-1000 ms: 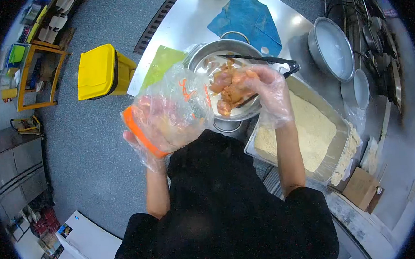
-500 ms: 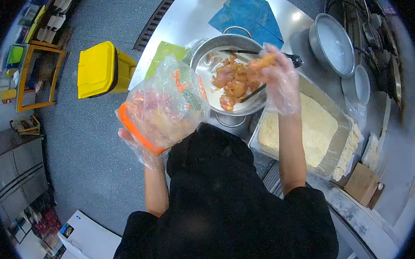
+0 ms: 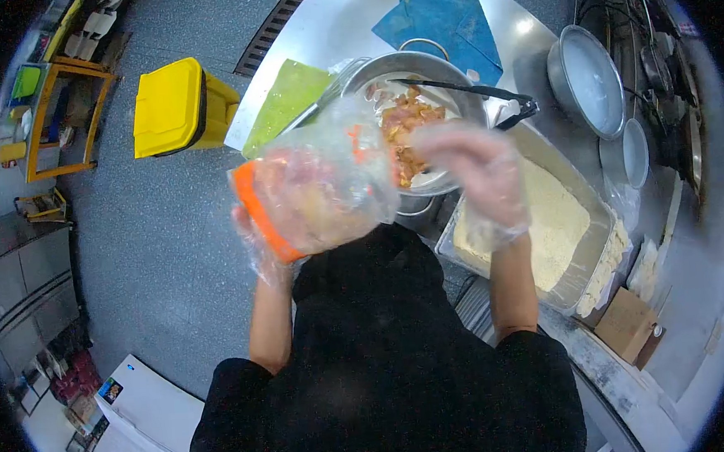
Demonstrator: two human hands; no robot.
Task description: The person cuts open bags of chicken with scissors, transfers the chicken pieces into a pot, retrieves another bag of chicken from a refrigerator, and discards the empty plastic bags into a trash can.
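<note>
A clear plastic bag (image 3: 319, 195) with an orange band and raw meat inside rests on my gloved left hand (image 3: 262, 244), which grips it from below and is mostly hidden by it. My gloved right hand (image 3: 487, 173), blurred by motion, hovers over the right side of a metal pot (image 3: 361, 75). Whether its fingers hold anything is too smeared to tell. Pieces of raw meat (image 3: 410, 124) lie in the pot over a white liquid. Black-handled tongs (image 3: 499, 93) lean across the pot's rim.
A metal tray of pale flour (image 3: 552, 223) stands right of the pot. Beyond the pot lie a blue cloth (image 3: 441, 26) and a green sheet (image 3: 292, 93). Metal bowls (image 3: 587, 84) sit at the right. A yellow bin (image 3: 168, 109) stands on the floor at the left.
The bag and my left hand have shifted right, nearer the pot. My right hand held a meat piece earlier, lifted away to the right, and has since come back lower towards the pot.
</note>
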